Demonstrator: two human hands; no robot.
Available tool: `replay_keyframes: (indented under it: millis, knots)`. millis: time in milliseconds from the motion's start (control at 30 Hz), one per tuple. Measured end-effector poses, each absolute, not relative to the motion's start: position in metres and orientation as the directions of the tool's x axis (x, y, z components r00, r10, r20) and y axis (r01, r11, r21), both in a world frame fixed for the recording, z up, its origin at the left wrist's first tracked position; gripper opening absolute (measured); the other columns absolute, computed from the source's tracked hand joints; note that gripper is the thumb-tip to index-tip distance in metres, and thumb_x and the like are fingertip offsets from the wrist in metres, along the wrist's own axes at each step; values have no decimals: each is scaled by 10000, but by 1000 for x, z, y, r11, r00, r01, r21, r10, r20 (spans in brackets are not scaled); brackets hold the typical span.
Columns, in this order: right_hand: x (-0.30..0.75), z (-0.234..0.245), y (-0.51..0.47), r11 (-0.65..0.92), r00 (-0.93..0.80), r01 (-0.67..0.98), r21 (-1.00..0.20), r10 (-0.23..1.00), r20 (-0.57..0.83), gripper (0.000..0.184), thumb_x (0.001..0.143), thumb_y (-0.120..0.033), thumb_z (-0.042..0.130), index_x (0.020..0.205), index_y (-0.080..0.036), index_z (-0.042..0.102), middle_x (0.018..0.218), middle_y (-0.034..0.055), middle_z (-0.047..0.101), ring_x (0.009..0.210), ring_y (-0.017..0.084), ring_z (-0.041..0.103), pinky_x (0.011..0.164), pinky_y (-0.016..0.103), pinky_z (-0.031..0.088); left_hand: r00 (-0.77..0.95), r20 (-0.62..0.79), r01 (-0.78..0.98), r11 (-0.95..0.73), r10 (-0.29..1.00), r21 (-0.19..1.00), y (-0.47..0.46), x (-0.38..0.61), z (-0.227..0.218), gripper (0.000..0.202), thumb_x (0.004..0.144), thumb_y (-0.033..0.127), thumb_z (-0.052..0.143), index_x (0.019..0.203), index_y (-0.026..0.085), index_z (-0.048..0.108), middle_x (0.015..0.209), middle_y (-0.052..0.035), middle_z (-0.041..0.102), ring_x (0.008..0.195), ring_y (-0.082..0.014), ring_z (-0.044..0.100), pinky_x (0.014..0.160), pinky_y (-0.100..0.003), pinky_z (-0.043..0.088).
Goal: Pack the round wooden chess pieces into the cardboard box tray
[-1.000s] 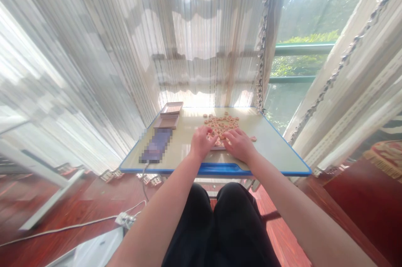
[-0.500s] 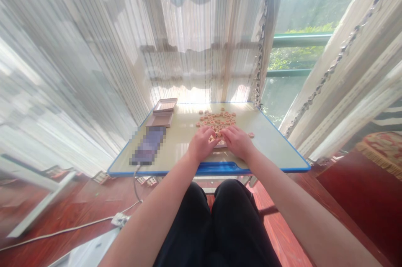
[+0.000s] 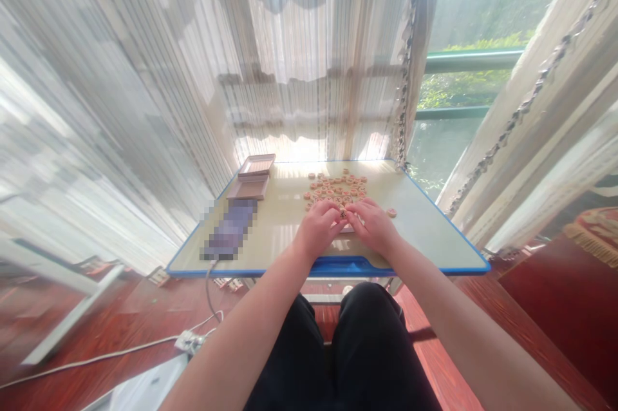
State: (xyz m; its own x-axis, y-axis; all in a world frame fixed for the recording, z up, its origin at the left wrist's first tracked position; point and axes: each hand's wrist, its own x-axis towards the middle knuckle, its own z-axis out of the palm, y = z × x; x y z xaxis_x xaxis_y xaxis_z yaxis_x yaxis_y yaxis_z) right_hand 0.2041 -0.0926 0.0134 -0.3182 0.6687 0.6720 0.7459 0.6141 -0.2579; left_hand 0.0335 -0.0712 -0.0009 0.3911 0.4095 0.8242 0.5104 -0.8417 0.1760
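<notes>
A round wooden Chinese chess piece (image 3: 343, 214) with a black character sits between the fingertips of both hands. My left hand (image 3: 316, 229) is closed at its left side, fingers bent and pressed to it. From the right, my right hand (image 3: 374, 225) pinches the same piece. Under the hands shows the pale edge of a low tray (image 3: 347, 229), mostly hidden by fingers. Just beyond lie several loose chess pieces (image 3: 337, 192), scattered in a patch. One separate piece (image 3: 391, 212) rests right of my right hand.
The table (image 3: 275, 230) has a blue rim and a blue groove (image 3: 340, 264) at its front. On its left lie two open wooden box parts (image 3: 248, 187) and a blurred-out phone-like slab (image 3: 230, 229) with a cable (image 3: 207, 285). Curtains (image 3: 290, 44) hang behind.
The whole view has shifted slightly, so table and hands appear a little lower and farther right. Both hands remain together over the tray, and the black-marked piece between the fingertips shows more plainly.
</notes>
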Motion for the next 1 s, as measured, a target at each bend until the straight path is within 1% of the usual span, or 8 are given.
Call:
replay_keyframes:
  millis: [100,167,267,333,467,667,800,1000]
  knots:
    - [206,12,-92,603,-319,750,-272,690,650,206,896,-273,445,814,-203,621,764,56,657,781,214,540,737,356,448,410,819,515,-843,402,156,-70,35,-3,143,841,283,575,734,188,569,900,-61,622,893,-170,579,840,-325,499]
    - [207,11,-91,593,-299,758,-272,687,663,197,893,-277,454,812,-199,616,765,59,654,783,215,535,747,354,444,401,820,527,-835,408,158,-69,36,-4,97,841,285,575,830,189,586,928,-67,628,918,-176,582,853,-327,499]
    - [208,11,-91,591,-280,763,-260,666,691,195,894,-272,448,824,-196,614,778,67,655,790,217,535,760,357,442,385,819,561,-813,426,159,-68,35,-5,173,850,278,559,996,190,586,964,-78,637,958,-190,583,881,-346,493]
    - [208,11,-91,589,-279,768,-251,660,697,192,893,-266,446,824,-198,612,774,66,654,791,218,536,760,355,442,396,810,569,-808,433,153,-67,35,-6,208,856,280,549,1041,193,587,967,-78,644,966,-195,584,891,-355,491]
    - [208,10,-90,580,-285,779,-239,667,689,196,896,-264,445,821,-205,617,770,59,656,783,215,543,760,351,446,398,802,577,-801,445,158,-66,33,-7,198,854,297,556,1019,200,609,955,-71,644,952,-192,597,878,-346,502]
    - [213,10,-90,625,-246,737,-257,602,760,197,860,-222,487,1002,-205,622,862,61,668,857,219,561,816,370,468,361,801,586,-784,478,204,-63,34,-10,203,858,288,551,1023,186,608,968,-92,640,939,-199,601,857,-351,514]
    - [214,10,-90,651,-286,728,-214,573,768,181,854,-209,494,974,-206,629,873,66,668,849,223,562,803,377,480,365,799,577,-789,478,209,-60,34,-12,206,863,297,548,1020,179,613,948,-96,645,934,-203,605,865,-357,511]
    - [213,9,-90,656,-323,727,-201,586,743,185,854,-211,513,999,-199,627,894,70,676,852,222,570,819,384,487,353,785,593,-770,509,233,-58,34,-14,202,853,308,566,1014,199,621,957,-82,644,925,-196,618,864,-346,516]
